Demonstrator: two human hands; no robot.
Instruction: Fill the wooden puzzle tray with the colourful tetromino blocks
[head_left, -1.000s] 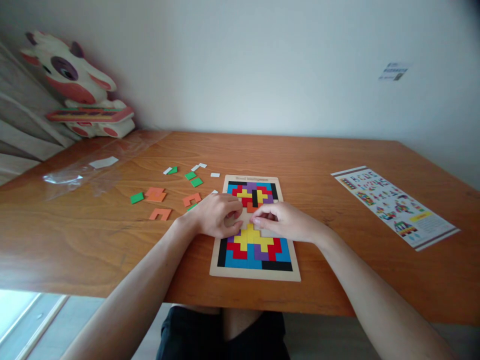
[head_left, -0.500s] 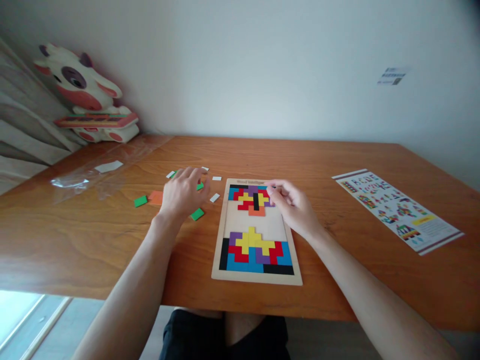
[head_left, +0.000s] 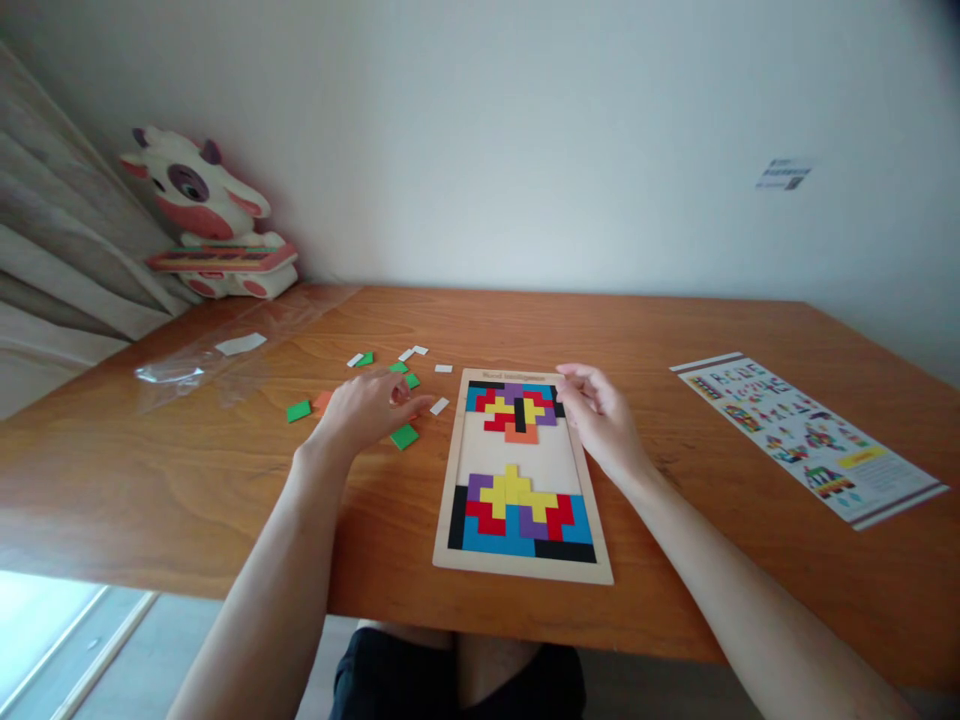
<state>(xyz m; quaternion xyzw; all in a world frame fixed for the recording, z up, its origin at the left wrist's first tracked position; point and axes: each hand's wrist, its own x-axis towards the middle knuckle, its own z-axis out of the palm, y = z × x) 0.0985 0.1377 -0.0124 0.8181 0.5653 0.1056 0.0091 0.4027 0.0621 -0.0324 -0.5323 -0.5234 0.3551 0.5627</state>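
Observation:
My left hand (head_left: 364, 408) hovers low over the loose wooden pieces, its thumb stretched out to the right and its fingers apart and bent. Beneath it an orange piece (head_left: 322, 400) peeks out; a green piece (head_left: 404, 437) lies just below its thumb and a white piece (head_left: 439, 406) to the right. My right hand (head_left: 602, 412) is at the upper right edge of the wooden puzzle board (head_left: 448, 500), fingers loosely curled, nothing visible in them. Coloured block pieces fill the top and bottom of the board. A black piece (head_left: 520, 415) stands upright among the yellow ones.
More green (head_left: 298, 411) and white pieces (head_left: 443, 369) are scattered on the table (head_left: 645, 560). A clear plastic bag (head_left: 176, 375) lies at the left, near a cow-shaped toy keyboard (head_left: 225, 262). A printed pattern sheet (head_left: 810, 435) rests at the right.
My left hand has dropped lower and nearer the orange pieces. My right hand has drawn slightly right, off the pieces to the board's edge. The view has shifted a little.

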